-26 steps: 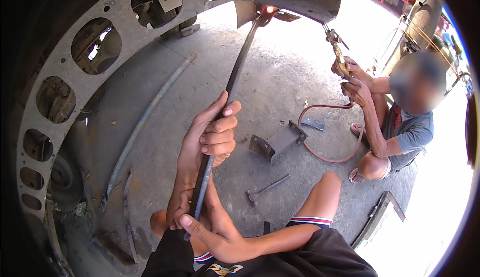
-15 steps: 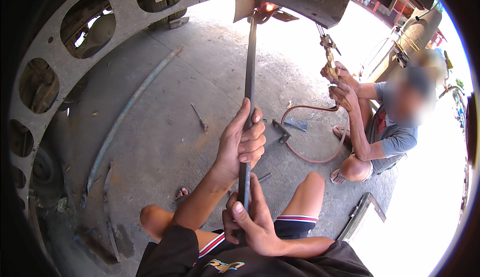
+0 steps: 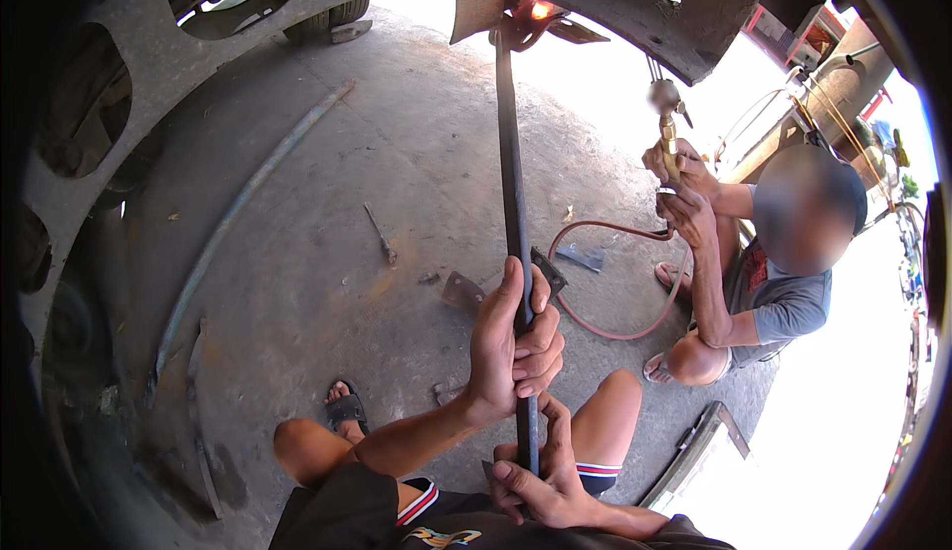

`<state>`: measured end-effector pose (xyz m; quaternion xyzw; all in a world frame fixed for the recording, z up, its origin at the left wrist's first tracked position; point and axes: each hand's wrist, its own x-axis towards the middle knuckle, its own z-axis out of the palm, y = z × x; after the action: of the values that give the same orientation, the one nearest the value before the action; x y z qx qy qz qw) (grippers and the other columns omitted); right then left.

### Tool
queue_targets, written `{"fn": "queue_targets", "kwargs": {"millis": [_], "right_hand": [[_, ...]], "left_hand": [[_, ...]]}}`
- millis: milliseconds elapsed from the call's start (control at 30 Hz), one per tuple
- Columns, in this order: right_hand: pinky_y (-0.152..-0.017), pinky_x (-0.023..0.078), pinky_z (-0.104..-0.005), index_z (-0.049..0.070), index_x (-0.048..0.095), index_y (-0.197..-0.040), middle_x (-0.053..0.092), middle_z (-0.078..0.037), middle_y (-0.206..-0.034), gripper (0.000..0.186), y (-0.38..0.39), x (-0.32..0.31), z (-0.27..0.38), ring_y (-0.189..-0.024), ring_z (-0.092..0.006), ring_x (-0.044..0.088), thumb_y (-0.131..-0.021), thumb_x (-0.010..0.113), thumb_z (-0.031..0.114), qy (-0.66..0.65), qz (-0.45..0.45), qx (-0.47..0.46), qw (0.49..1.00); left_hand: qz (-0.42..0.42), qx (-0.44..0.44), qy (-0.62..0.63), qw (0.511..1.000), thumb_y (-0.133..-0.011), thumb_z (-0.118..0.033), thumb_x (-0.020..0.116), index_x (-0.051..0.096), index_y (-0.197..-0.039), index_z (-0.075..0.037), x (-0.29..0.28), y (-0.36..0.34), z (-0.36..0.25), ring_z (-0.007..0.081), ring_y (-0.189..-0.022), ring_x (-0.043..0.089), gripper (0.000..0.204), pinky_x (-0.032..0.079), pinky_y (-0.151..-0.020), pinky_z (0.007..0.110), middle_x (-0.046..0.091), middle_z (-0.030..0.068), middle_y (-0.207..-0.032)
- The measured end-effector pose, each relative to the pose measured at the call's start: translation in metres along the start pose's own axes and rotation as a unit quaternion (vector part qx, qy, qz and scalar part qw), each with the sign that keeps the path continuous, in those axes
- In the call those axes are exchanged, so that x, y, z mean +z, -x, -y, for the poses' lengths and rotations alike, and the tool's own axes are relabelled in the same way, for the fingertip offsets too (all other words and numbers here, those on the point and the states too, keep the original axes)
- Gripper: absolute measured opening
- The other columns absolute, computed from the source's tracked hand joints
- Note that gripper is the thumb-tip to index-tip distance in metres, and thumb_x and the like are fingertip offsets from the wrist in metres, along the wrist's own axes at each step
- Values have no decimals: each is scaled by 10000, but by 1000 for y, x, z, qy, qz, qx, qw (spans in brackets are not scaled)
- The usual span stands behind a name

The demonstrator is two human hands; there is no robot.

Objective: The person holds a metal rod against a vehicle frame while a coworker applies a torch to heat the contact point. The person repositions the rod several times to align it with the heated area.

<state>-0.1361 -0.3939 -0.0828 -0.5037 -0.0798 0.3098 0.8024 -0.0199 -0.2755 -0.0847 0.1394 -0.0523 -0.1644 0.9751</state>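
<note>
My left hand [image 3: 508,350] was clamped around the bar [image 3: 511,153], fingers curled across it below its middle. My right hand [image 3: 550,490] was wrapped about its lower end, thumb in front, just below the left and near my black shirt [image 3: 339,502]. From where I watched, the bar ran almost straight away from me, and its far end met a dark bracket [image 3: 524,34] under the beam [image 3: 684,14]; I could not tell whether it was hooked in or only pressed there. Beside that end, a spot [image 3: 540,10] glowed orange.

To the right, a co-worker [image 3: 793,292] squatted and held a brass torch [image 3: 669,133] in both hands, its tubes pointing up at the beam's lower edge. A red hose [image 3: 630,228] looped near that person, with a blue scrap [image 3: 583,257] lying inside the loop. On the floor [image 3: 297,282], a metal channel [image 3: 462,290] was partly hidden behind the bar and my left hand. Left of it I saw a thin tool [image 3: 382,238], then a long, curved pipe [image 3: 243,208]. The holed frame [image 3: 159,49] filled the upper left, with a tyre [image 3: 312,29] beyond it.
</note>
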Motion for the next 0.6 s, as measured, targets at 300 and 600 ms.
{"fn": "queue_targets", "kwargs": {"millis": [300, 600], "right_hand": [[-398, 432, -261, 111, 7, -1404, 505, -113, -691, 641, 14, -47, 26, -457, -160, 515, -1011, 508, 31, 81, 8, 26, 996], [-353, 381, -243, 48, 93, -1416, 444, -65, -657, 594, 6, -3, 1, -409, -131, 436, -1006, 522, 46, -57, -64, -70, 994]], "left_hand": [[37, 34, 38, 998, -1075, -508, 180, 379, -920, -136, -1, -24, 34, 35, -296, 195, 450, 234, -230, 203, 229, -57, -478], [-14, 8, -62, 998, -1068, -526, 289, 400, -896, -135, 9, -9, 14, 24, -338, 235, 442, 244, -267, 185, 253, -67, -517]]}}
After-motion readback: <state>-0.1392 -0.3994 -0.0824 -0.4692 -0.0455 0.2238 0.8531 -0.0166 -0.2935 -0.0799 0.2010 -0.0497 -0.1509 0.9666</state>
